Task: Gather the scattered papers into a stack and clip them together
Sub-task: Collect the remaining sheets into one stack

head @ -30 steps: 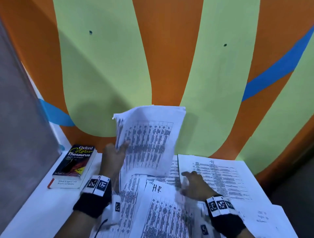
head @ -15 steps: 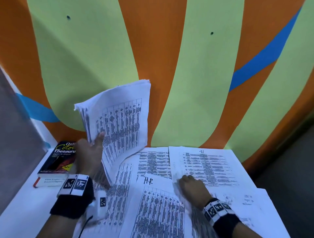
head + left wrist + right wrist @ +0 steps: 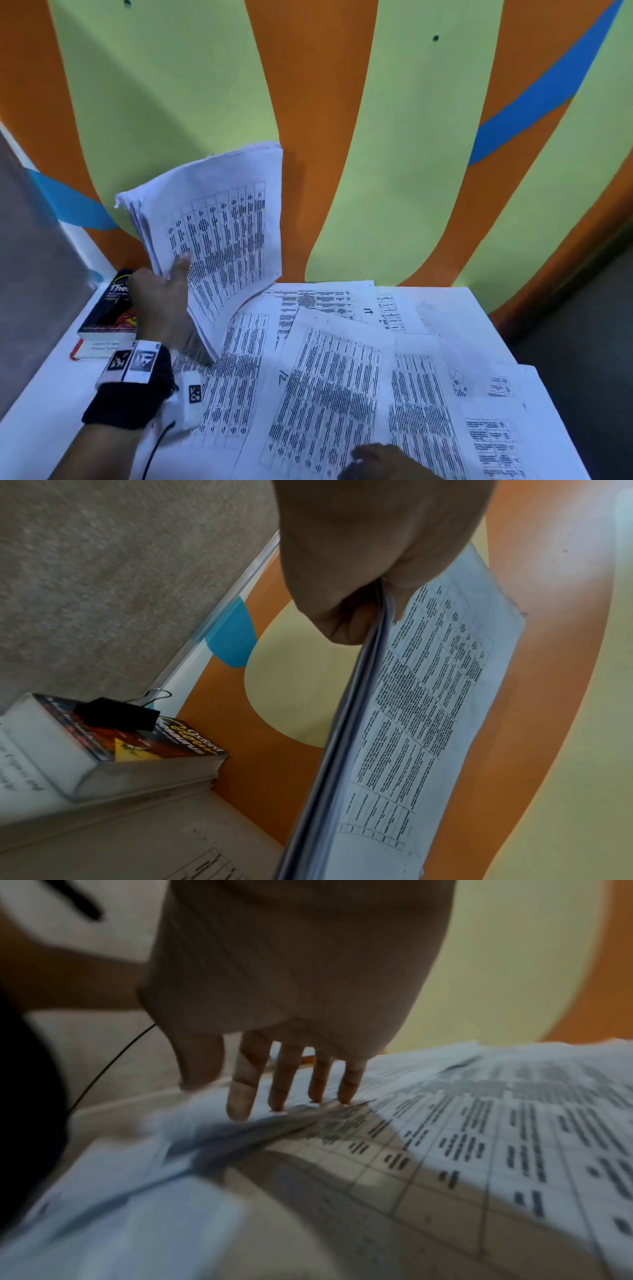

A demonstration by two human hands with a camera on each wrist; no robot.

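The left hand (image 3: pixel 161 301) grasps a thick bunch of white printed paper sheets (image 3: pixel 222 240). The thumb lies on the front of the bunch and the fingers curl round behind it, as the left wrist view shows (image 3: pixel 377 569). The bunch stands up off the white table (image 3: pixel 41 404), tilted, with its low corner just above the loose sheets lying beside the hand.

Just behind the left hand lies a thick dark paperback thesaurus book (image 3: pixel 137 739). A black metal binder clip with silver wire handles (image 3: pixel 118 712) sits on top of the book cover. In the head view the hand hides most of the book (image 3: pixel 109 308), and the clip cannot be seen there.

The right hand (image 3: pixel 291 1001) is low at the near edge of the table. Its fingers (image 3: pixel 243 1093) are straight and spread, and the tips press down on the loose white printed sheets (image 3: pixel 479 1137). It holds nothing. In the head view only the top of this hand (image 3: pixel 383 460) shows at the bottom edge.

More loose sheets (image 3: pixel 342 377) lie flat and overlapping between the two hands and far out past the right hand. Behind the table is a wall painted orange, green and blue (image 3: pixel 342 102).
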